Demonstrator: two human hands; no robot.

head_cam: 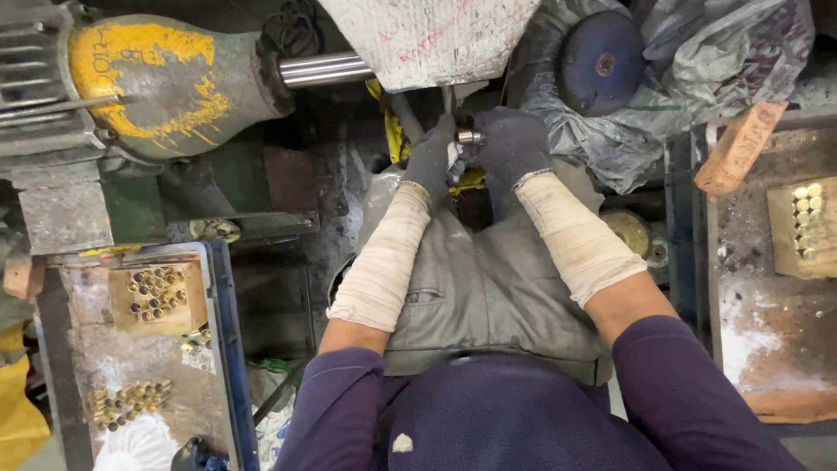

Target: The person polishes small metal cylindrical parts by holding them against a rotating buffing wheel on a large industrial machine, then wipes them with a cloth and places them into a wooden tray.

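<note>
Head camera shows both your gloved hands together at 12 o'clock, under the white machine cover (pixel 432 35). Your right hand (pixel 513 148) closes around a small metal cylinder (pixel 469 137), and your left hand (pixel 432 157) touches its other end with closed fingers. At 8 o'clock a blue tray (pixel 228 349) holds brass pieces (pixel 157 292). At 3 o'clock more brass pieces (pixel 808 222) stand in rows.

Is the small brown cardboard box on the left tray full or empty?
Partly filled: the small brown cardboard box holds short brass tubes clustered in its middle, with bare cardboard around them. More tubes lie loose on the tray.
</note>
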